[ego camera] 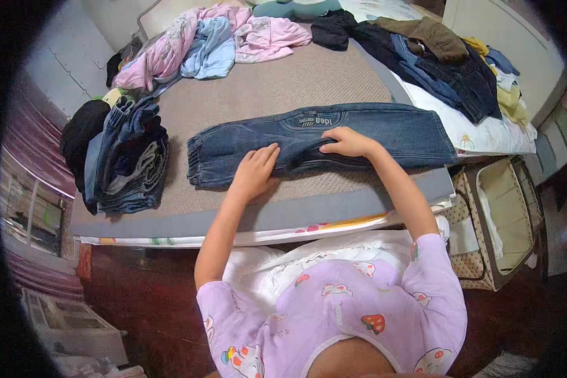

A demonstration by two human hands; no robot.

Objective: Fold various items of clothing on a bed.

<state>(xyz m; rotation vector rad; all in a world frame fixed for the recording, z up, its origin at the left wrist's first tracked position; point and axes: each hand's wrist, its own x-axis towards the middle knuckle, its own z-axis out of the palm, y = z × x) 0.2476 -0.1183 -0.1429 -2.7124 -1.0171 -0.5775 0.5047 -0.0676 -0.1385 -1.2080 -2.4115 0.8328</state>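
Note:
A pair of dark blue jeans (392,127), doubled lengthwise, lies across the woven mat (283,85) of the bed in front of me. Its elastic waistband (194,160) points left, and printed lettering shows on a pocket along the far edge. My left hand (259,167) rests on the denim near the middle, fingers together and palm down. Between the thumb and fingers of my right hand (347,142), a raised fold of the jeans is pinched, right of my left hand.
Folded jeans (127,160) are stacked at the left beside a black garment (86,137). Pink clothes (269,38) and a light blue garment (210,47) lie along the far side. Dark trousers (453,80) are heaped at the right. A storage box (493,227) stands below the bed's right corner.

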